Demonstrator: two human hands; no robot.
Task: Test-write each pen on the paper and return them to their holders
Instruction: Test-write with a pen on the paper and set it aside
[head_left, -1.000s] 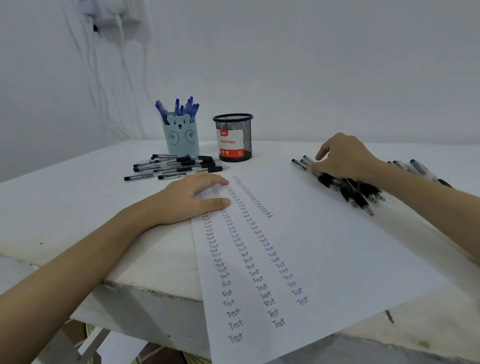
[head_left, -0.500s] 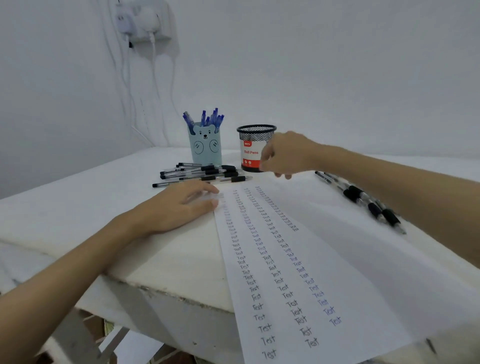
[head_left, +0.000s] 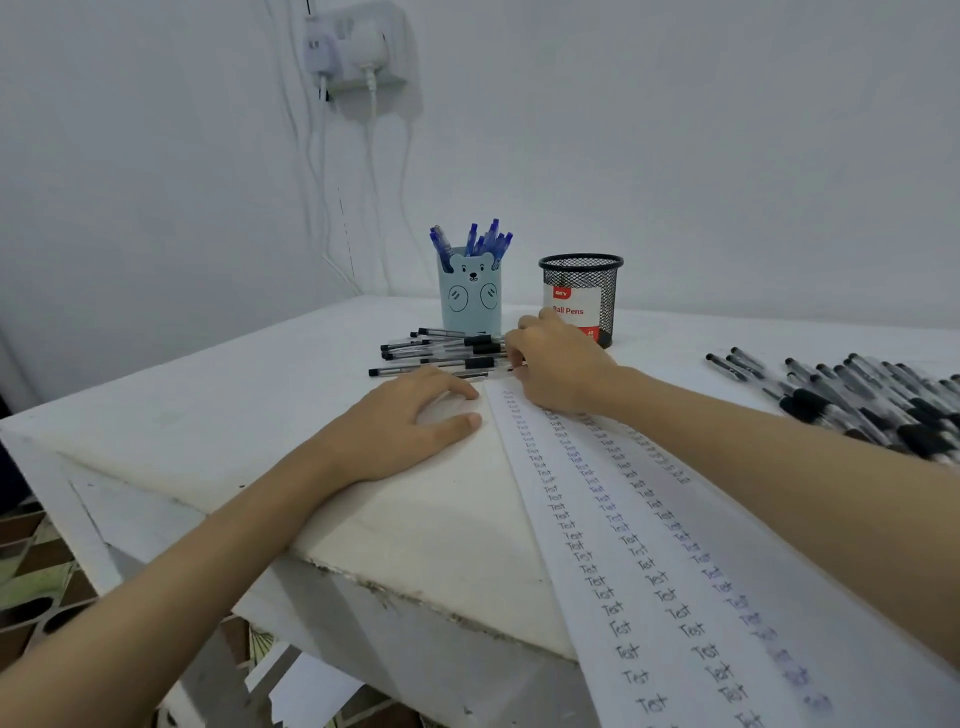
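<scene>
Gripping nothing, my left hand (head_left: 410, 415) is lying flat and palm down on the table (head_left: 208, 415), its fingers spread loosely, with the fingertips touching the left edge of the paper (head_left: 649, 571). That long sheet is running from the near right toward the far middle and overhanging the near table edge, carrying columns of the handwritten word "Test". Just beyond it my right hand (head_left: 558, 366) is curling over the far end of the paper, its fingertips meeting the right ends of the loose black pens (head_left: 441, 353); I cannot tell whether its grip is closing on one of them, because the back of the hand is hiding the fingers. Those pens are lying in a row on the table, just in front of the blue bear holder (head_left: 470, 301), which is holding blue pens (head_left: 478, 241) upright. Right of it, the black mesh holder (head_left: 582, 296) with a "Ball Pens" label is standing close behind my right hand. Far right, a larger pile of black pens (head_left: 857, 400) is spreading across the table.
</scene>
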